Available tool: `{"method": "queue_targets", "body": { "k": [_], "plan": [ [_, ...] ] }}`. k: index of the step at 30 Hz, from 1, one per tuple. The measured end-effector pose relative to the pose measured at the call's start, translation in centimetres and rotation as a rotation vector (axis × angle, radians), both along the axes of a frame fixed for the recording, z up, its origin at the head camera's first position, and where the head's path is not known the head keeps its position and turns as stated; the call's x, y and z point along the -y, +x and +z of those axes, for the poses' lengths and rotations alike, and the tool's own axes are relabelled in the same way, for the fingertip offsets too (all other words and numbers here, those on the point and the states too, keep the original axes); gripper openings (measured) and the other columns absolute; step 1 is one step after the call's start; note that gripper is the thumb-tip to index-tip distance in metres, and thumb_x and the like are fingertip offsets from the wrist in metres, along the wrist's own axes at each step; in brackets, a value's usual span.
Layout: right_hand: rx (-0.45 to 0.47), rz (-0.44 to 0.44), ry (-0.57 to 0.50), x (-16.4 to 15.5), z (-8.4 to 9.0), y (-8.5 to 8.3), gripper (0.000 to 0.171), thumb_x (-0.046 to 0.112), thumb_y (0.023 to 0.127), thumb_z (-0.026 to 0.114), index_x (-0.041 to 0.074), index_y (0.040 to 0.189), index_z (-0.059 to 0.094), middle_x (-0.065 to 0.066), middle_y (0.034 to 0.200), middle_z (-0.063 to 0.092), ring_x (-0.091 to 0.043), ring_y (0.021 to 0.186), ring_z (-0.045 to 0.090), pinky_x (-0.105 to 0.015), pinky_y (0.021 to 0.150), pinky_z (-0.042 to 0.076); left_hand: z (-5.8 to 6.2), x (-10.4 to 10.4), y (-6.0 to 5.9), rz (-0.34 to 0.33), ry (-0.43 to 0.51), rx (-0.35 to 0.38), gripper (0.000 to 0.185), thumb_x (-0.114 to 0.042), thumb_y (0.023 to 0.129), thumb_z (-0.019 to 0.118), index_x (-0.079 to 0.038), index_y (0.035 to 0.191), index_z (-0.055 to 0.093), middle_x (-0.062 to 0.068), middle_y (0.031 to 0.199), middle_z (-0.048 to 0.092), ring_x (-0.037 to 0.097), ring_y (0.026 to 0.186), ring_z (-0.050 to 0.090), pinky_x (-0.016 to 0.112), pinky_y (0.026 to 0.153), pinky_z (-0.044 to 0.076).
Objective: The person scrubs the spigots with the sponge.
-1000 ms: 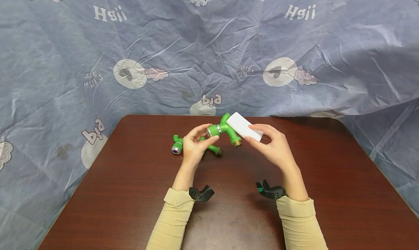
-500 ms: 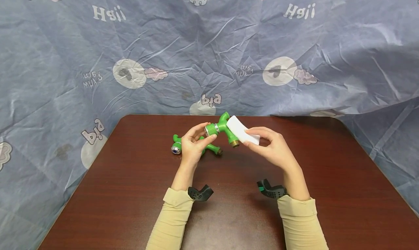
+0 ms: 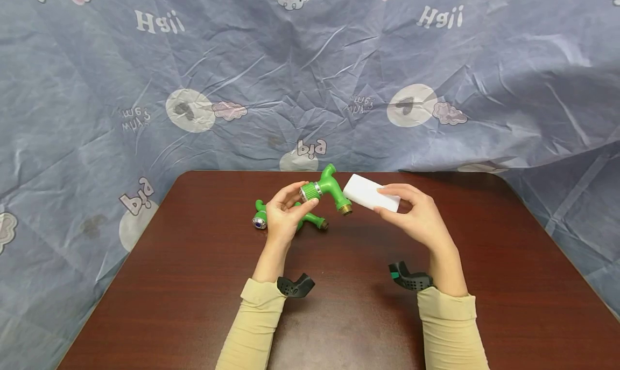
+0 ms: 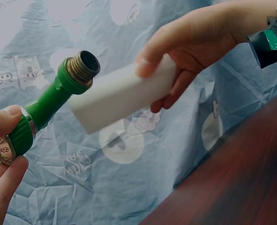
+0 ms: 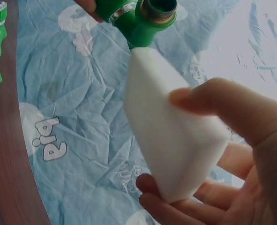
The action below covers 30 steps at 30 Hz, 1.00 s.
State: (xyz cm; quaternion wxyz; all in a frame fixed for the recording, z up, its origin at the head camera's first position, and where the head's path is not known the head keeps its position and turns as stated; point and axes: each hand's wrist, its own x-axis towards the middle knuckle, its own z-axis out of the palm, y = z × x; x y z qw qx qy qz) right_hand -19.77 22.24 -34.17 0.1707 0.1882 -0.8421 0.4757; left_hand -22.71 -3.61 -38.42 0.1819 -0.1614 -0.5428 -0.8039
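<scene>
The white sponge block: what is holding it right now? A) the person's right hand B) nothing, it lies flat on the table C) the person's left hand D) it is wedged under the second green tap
A: the right hand pinches the white sponge block between thumb and fingers, raised above the table, beside the green tap that the left hand holds.

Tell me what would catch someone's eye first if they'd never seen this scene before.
Probably the bright green faucet held up over the middle of the dark brown table, gripped at its ribbed end by the left hand. Right beside its brass-threaded end, the right hand pinches a white sponge block. A second green faucet lies on the table behind the left hand, against a crumpled blue cartoon-print sheet.
</scene>
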Motion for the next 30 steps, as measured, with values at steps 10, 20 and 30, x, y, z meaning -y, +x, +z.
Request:
{"method": "queue_targets", "body": {
  "k": [10,20,30],
  "plan": [
    [-0.038,0.074,-0.047,2.5,2.1,1.6,0.029,-0.005,0.077,0.072,-0.007,0.106,0.067,-0.021,0.11,0.062,-0.007,0.091,0.057,-0.015,0.075,0.05,-0.2,0.2,0.1,-0.058,0.016,0.019,0.045,0.013,0.07,0.074,0.011,0.112,0.058,0.006,0.105,0.066,0.016,0.087,0.064,0.021,0.064,0.052],
    [-0.111,0.062,-0.11,2.6,0.3,0.2,0.034,-0.006,0.075,0.075,-0.004,0.108,0.068,-0.016,0.112,0.062,-0.004,0.096,0.057,-0.016,0.076,0.051,-0.5,0.2,-0.1,-0.017,-0.126,0.01,0.049,0.014,0.068,0.076,0.011,0.113,0.06,0.005,0.097,0.066,0.013,0.087,0.065,0.025,0.069,0.054],
    [-0.293,0.043,-0.01,4.1,0.6,0.5,0.04,-0.002,0.071,0.079,0.002,0.109,0.069,-0.012,0.115,0.062,-0.02,0.105,0.057,-0.017,0.085,0.043,1.5,-0.1,1.5,0.021,-0.209,-0.026,0.045,0.017,0.064,0.076,0.016,0.107,0.059,0.02,0.099,0.06,0.018,0.091,0.063,0.028,0.069,0.054]
  ]
}}
